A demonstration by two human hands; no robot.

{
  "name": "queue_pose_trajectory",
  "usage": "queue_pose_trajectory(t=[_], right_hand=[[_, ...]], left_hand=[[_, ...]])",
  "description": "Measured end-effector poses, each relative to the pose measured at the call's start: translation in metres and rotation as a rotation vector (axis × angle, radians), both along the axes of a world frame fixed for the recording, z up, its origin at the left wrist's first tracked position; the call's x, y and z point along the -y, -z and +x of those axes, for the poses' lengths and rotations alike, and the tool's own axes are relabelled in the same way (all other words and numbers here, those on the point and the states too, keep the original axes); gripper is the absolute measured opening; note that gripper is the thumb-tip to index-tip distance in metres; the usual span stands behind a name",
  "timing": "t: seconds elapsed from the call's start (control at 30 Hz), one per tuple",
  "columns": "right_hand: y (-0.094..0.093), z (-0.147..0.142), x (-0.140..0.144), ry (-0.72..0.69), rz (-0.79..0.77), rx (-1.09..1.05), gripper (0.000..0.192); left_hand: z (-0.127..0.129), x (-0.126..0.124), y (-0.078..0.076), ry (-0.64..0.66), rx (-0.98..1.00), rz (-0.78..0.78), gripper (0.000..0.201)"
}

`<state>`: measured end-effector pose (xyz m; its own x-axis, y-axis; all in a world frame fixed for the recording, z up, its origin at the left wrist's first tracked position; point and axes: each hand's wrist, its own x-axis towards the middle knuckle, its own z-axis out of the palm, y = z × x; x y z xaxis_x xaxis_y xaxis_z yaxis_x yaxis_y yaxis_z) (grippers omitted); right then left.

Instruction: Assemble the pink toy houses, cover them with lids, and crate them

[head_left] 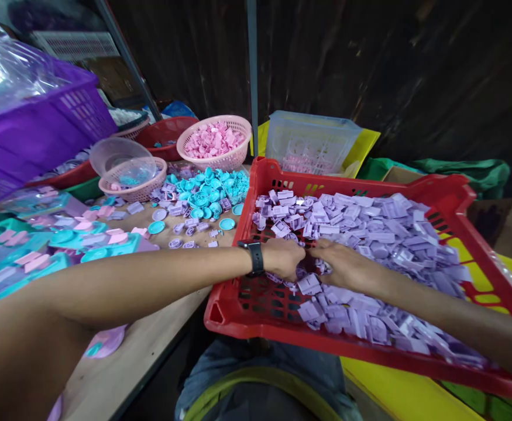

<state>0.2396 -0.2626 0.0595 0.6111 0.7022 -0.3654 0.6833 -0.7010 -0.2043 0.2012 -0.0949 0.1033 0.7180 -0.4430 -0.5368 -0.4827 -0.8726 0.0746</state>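
A red slotted crate (233, 316) sits in front of me, tilted, filled with several small lilac plastic parts (382, 234). My left hand (284, 258), with a black watch on its wrist, is curled with fingers down among the parts near the crate's left middle. My right hand (343, 263) rests beside it, fingers meeting the left hand's over the same parts. Both hands pinch small lilac pieces; what exactly each holds is hidden by the fingers.
On the wooden table (119, 374) to the left lie teal and lilac parts (203, 196), pink baskets (214, 143), a red basket (168, 131), a purple crate (40, 131) and a clear box (311, 140). Yellow surface (396, 397) lies under the crate.
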Motion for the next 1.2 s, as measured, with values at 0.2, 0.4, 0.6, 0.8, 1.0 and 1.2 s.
queue_pose_trajectory(t=[0.2, 0.4, 0.6, 0.8, 1.0, 1.2], right_hand=[[0.003, 0.003, 0.005, -0.034, -0.001, 0.044, 0.036], [0.005, 0.005, 0.011, -0.004, 0.009, 0.049, 0.023], [0.015, 0.008, 0.018, 0.002, 0.046, 0.050, 0.027], [0.018, 0.007, 0.018, 0.041, 0.024, 0.051, 0.030], [0.009, 0.002, 0.012, 0.097, -0.009, 0.041, 0.029], [-0.014, -0.004, 0.031, 0.121, 0.106, 0.045, 0.033]], left_hand=[[-0.005, -0.008, 0.013, 0.012, 0.041, -0.053, 0.062], [0.000, -0.014, 0.021, 0.028, 0.083, -0.119, 0.040], [0.001, -0.011, 0.020, 0.045, 0.106, -0.129, 0.038], [0.002, -0.010, 0.018, 0.093, 0.113, -0.126, 0.032], [0.004, -0.010, 0.022, 0.085, 0.149, -0.153, 0.034], [0.010, -0.012, 0.024, 0.095, 0.181, -0.171, 0.029]])
